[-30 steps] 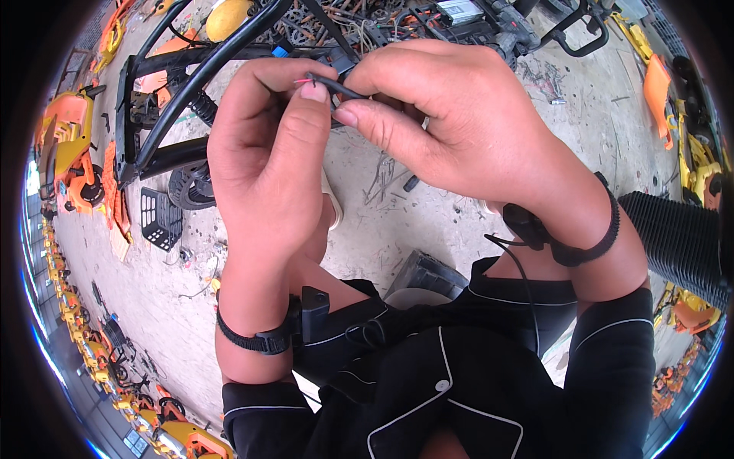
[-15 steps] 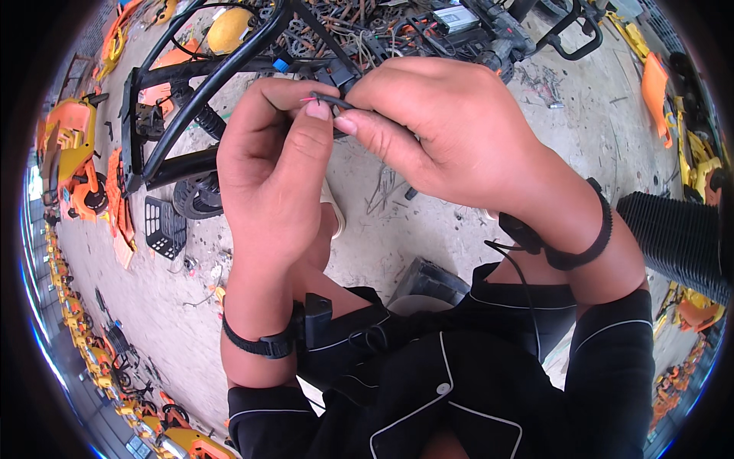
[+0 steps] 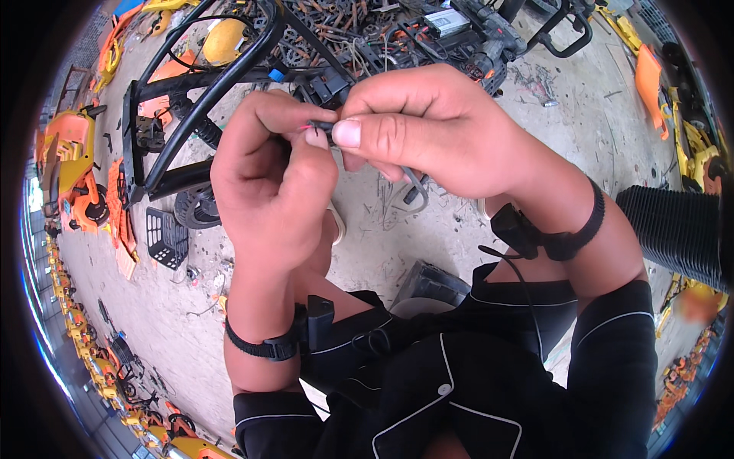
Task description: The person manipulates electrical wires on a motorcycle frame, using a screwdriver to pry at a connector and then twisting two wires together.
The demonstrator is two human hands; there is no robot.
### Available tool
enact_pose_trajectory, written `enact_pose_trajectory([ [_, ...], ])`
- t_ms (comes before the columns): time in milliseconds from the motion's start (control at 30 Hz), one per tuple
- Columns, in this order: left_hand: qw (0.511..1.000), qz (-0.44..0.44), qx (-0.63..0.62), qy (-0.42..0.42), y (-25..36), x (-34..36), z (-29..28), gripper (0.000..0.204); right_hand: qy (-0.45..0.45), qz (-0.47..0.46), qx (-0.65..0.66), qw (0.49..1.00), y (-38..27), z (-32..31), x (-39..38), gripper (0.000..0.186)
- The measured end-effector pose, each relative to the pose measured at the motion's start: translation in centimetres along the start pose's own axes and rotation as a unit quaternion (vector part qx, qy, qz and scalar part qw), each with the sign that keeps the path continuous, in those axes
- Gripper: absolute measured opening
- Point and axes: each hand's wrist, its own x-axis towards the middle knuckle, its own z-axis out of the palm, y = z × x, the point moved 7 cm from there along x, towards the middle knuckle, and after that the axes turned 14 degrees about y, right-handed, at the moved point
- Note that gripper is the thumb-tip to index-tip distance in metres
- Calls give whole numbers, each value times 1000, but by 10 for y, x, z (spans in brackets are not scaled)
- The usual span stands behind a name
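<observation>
Between my two hands is a dark cable (image 3: 323, 125) with thin pink and dark wire ends showing at its left tip. My left hand (image 3: 275, 176) pinches those wire ends between thumb and forefinger. With thumb and curled fingers, my right hand (image 3: 428, 134) grips the cable's jacket just beside it. A grey length of cable (image 3: 417, 193) loops down below my right fingers. Just beyond my fingertips stands a black metal frame (image 3: 206, 92), with a blue connector (image 3: 277, 75) near its bar.
A heap of chains, cables and metal parts (image 3: 329, 34) lies ahead, with a silver box (image 3: 449, 23) on it. A black plastic basket (image 3: 167, 237) is on the floor at left. Orange and yellow vehicle parts (image 3: 73, 161) line the left side. A black ribbed stack (image 3: 673, 233) stands at right.
My right hand has rolled so its thumb lies across the cable, and both hands have dropped slightly. The grey cable loop now shows beneath my right fingers.
</observation>
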Motion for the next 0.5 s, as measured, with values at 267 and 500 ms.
enact_pose_trajectory([
  [267,967,235,95,2,21,-2,-5,9,-43,175,215,960,12,18,-5,28],
  [500,904,364,223,-24,42,-6,-4,16,-94,306,294,901,13,31,-12,33],
])
